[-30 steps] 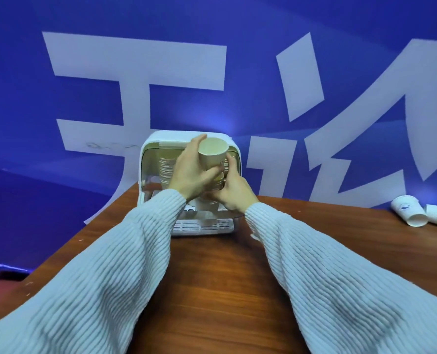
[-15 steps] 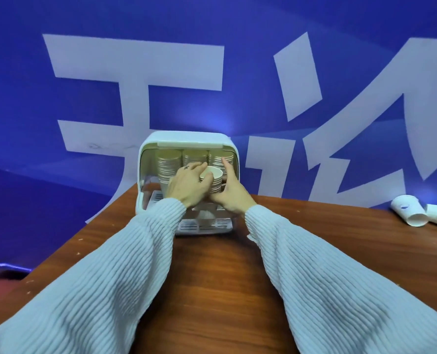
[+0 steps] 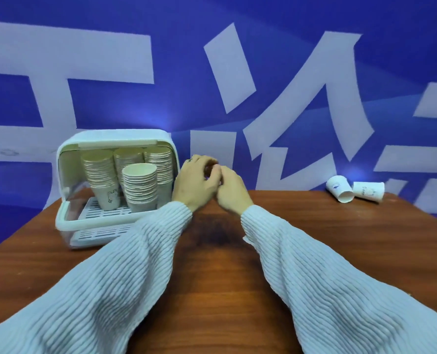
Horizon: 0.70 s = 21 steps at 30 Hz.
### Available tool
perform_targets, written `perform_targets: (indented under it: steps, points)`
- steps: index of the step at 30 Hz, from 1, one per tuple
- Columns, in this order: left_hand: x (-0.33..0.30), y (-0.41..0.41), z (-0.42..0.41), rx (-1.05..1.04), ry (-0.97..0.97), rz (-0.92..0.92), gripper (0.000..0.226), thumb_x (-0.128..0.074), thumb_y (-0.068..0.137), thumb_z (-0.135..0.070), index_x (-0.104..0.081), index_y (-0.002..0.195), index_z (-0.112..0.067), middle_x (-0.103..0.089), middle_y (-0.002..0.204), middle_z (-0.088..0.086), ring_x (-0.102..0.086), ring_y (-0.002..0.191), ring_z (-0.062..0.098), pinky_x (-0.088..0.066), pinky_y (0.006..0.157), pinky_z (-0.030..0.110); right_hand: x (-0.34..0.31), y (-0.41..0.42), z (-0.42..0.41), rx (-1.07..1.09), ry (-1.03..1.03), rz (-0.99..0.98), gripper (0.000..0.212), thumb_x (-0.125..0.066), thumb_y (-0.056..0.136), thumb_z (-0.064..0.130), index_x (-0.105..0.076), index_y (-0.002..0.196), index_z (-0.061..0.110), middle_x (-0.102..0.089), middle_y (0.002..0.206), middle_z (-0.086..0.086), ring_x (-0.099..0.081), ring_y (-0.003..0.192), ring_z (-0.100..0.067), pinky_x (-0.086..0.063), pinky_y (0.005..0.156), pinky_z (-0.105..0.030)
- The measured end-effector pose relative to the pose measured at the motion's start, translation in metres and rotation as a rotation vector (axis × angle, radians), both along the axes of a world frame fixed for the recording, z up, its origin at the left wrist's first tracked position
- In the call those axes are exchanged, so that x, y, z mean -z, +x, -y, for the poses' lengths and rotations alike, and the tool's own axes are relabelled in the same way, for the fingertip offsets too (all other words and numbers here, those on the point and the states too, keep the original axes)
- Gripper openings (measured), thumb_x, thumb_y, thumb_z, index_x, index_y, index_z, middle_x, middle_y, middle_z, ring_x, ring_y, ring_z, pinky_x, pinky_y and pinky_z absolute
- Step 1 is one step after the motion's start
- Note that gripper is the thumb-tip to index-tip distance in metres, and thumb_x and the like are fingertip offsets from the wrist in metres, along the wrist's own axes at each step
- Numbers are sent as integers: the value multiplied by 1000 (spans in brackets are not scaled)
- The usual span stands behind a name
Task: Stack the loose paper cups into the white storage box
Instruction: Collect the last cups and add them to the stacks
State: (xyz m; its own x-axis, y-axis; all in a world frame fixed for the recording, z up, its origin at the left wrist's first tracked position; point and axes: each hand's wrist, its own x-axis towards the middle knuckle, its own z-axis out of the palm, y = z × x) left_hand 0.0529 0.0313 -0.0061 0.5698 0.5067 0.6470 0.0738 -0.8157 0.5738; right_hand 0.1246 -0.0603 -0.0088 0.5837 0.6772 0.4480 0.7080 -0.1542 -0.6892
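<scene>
Brown wooden surface (image 3: 212, 290) carries a white plastic storage box (image 3: 69, 154) at the left, its front open, with four stacks of beige paper cups (image 3: 139, 185) inside. Two loose white paper cups (image 3: 340, 189) lie on their sides far right. Just right of the box, the left hand (image 3: 193, 181) and right hand (image 3: 231, 189) touch each other, fingers loosely curled, holding nothing.

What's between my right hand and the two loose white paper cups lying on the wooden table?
Nothing visible. Only bare brown wooden table lies between the right hand and the two loose white paper cups lying on their sides near the table's far right edge.
</scene>
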Motion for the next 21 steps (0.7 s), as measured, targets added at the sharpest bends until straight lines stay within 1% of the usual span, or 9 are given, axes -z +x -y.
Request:
perform_targets:
  steps: [3,6,9,12,14,15,17,19,21]
  points:
    - [13,48,43,107,-93,-45,38,-46,88,-45,-71,107,-23,-67,107,-1,-60,104,22,-47,96,40,9,39,48,95,-27,-33,31,-60,91,14,-72,119,18,-74,119,-6,-66,114,-28,-53,97,-40]
    - [26,95,83,210,-134,-98,38,-47,90,-46,-70,111,-23,-66,110,-1,-60,105,22,-47,98,43,21,79,93,197,-66,-53,36,-55,86,6,-74,114,20,-77,112,-2,-69,109,-26,-55,93,-39]
    - [34,133,117,288,-179,-142,28,-53,96,-39,-70,111,-23,-67,112,0,-61,105,21,-48,98,41,29,112,129,288,-100,-55,39,-54,84,3,-75,114,18,-76,113,-3,-68,109,-23,-51,89,-30]
    - [44,161,144,349,-208,-165,28,-55,98,-36,-68,117,-22,-66,116,0,-61,106,20,-48,99,40,40,147,154,360,-129,-72,34,-52,82,10,-76,104,22,-76,111,-3,-68,108,-24,-54,95,-38]
    - [54,174,156,389,-266,-193,29,-58,97,-33,-68,122,-22,-66,119,-1,-62,107,19,-47,100,35,49,170,167,410,-174,-59,30,-54,82,14,-77,98,26,-75,108,-2,-68,104,-24,-54,95,-41]
    - [60,181,162,408,-300,-214,30,-60,97,-33,-67,124,-23,-66,120,-1,-62,107,17,-47,101,33,55,182,173,437,-199,-73,30,-55,82,14,-77,98,26,-73,109,-2,-67,104,-23,-53,96,-40]
    - [69,188,171,422,-342,-239,32,-62,96,-37,-67,124,-25,-65,122,-4,-61,107,13,-46,101,32,61,192,186,511,-208,-68,30,-58,87,16,-74,109,27,-70,117,-1,-65,110,-22,-50,99,-37]
    - [78,194,177,422,-404,-259,34,-62,95,-41,-66,125,-25,-63,122,-5,-58,104,9,-43,96,26,64,203,193,616,-138,-99,32,-60,91,18,-70,120,25,-68,124,-2,-64,115,-23,-48,101,-38]
    - [83,200,178,426,-466,-283,32,-63,96,-41,-68,123,-24,-63,118,-9,-53,102,4,-36,92,19,64,212,195,665,4,-151,32,-58,95,10,-69,124,15,-67,127,-12,-62,118,-31,-47,104,-43]
